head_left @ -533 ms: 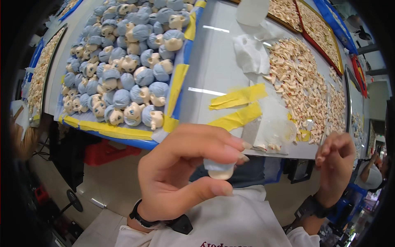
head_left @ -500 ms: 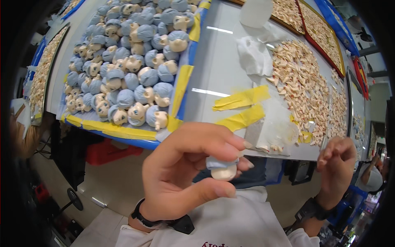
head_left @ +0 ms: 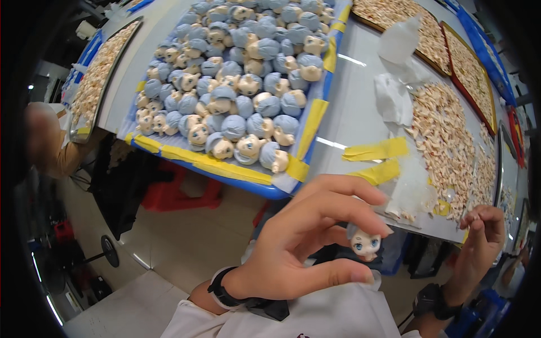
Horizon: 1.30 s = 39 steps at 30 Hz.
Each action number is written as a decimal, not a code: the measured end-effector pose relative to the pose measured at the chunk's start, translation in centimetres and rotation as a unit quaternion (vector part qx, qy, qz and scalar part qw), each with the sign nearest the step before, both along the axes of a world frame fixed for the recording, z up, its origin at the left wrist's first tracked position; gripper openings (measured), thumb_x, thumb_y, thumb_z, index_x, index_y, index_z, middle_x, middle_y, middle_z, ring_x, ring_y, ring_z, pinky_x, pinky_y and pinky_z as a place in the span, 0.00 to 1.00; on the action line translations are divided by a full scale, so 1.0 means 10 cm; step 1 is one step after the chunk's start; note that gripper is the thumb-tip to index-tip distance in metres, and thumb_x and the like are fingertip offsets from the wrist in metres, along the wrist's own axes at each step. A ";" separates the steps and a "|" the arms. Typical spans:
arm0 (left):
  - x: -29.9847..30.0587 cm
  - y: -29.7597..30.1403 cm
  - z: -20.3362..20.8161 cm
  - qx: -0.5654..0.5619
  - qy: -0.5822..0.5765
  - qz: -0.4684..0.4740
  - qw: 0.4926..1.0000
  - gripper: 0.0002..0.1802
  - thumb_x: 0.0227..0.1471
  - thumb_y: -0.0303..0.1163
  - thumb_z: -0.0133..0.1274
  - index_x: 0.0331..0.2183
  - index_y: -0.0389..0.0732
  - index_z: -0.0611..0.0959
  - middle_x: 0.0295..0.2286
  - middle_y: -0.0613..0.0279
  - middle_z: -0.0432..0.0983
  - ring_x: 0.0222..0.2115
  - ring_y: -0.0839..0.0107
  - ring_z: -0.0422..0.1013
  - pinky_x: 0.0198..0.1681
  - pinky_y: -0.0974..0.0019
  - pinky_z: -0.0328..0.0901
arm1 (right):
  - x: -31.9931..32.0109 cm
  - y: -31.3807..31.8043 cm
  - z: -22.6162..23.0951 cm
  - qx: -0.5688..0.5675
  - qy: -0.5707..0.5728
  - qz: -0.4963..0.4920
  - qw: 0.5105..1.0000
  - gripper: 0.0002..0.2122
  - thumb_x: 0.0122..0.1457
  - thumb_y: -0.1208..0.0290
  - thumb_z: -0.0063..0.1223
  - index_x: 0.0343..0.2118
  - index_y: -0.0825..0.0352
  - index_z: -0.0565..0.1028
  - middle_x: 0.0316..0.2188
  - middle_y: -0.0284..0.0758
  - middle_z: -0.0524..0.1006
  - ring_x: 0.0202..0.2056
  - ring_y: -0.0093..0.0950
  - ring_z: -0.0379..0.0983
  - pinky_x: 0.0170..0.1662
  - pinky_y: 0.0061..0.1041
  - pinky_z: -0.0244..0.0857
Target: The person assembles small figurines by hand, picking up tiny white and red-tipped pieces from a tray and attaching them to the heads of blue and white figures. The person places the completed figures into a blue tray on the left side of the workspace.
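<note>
My left hand (head_left: 315,242) grips a small doll head (head_left: 366,245) between the fingers and thumb, in front of my chest. Its painted face with blue eyes points up, and its pale blue hair is partly covered by my fingers. At the table's front edge on the right, my right hand (head_left: 484,228) has thumb and fingertips pinched together. What they hold, if anything, is too small to make out. Close beyond that hand lies a heap of small cream-coloured pieces (head_left: 445,141), some with reddish tips.
Many similar heads fill a blue tray (head_left: 265,191) edged with yellow tape at the left. Yellow tape strips (head_left: 375,149) and crumpled white tissue (head_left: 393,98) lie on the table. Framed trays (head_left: 473,84) of small pieces stand behind. A person's arm (head_left: 53,149) shows at far left.
The doll head has been turned so its face now shows. My view has shifted, so the table and both hands appear farther right. Another person's arm has come up at far left.
</note>
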<state>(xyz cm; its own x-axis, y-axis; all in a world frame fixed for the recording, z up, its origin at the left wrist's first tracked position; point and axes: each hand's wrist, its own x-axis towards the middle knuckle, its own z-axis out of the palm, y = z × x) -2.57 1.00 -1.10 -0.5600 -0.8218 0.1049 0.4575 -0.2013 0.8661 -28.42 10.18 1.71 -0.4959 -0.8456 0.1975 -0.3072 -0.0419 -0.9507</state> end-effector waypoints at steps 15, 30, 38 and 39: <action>-0.14 0.08 -0.11 -0.050 -0.065 0.085 0.993 0.25 0.41 0.44 0.60 0.36 0.38 0.71 0.33 0.53 0.67 0.27 0.67 0.72 0.23 0.75 0.66 | 0.35 -0.40 0.08 0.000 0.289 0.117 0.950 0.06 0.42 0.87 0.53 0.25 0.71 0.72 0.28 0.36 0.69 0.30 0.25 0.65 0.35 0.20 0.59; -0.29 0.13 -0.07 -0.049 -0.041 0.065 0.996 0.29 0.39 0.42 0.62 0.38 0.35 0.69 0.32 0.52 0.69 0.28 0.65 0.71 0.30 0.70 0.68 | 0.50 -0.35 0.05 -0.084 0.290 0.094 0.949 0.06 0.44 0.81 0.56 0.26 0.71 0.71 0.26 0.37 0.68 0.26 0.24 0.62 0.29 0.19 0.55; -0.39 0.26 0.08 0.054 -0.055 0.086 0.993 0.29 0.39 0.42 0.63 0.37 0.33 0.70 0.32 0.52 0.71 0.30 0.69 0.70 0.35 0.70 0.66 | 0.76 -0.24 0.01 -0.107 0.104 0.146 0.978 0.07 0.45 0.76 0.58 0.25 0.67 0.71 0.24 0.36 0.67 0.25 0.20 0.60 0.28 0.15 0.54; -0.38 0.25 0.07 0.023 -0.063 0.078 0.995 0.29 0.39 0.42 0.63 0.37 0.33 0.70 0.32 0.52 0.71 0.30 0.70 0.70 0.35 0.71 0.66 | 0.78 -0.25 0.01 -0.107 0.107 0.146 0.978 0.07 0.44 0.77 0.59 0.25 0.67 0.71 0.24 0.36 0.67 0.24 0.20 0.60 0.27 0.15 0.54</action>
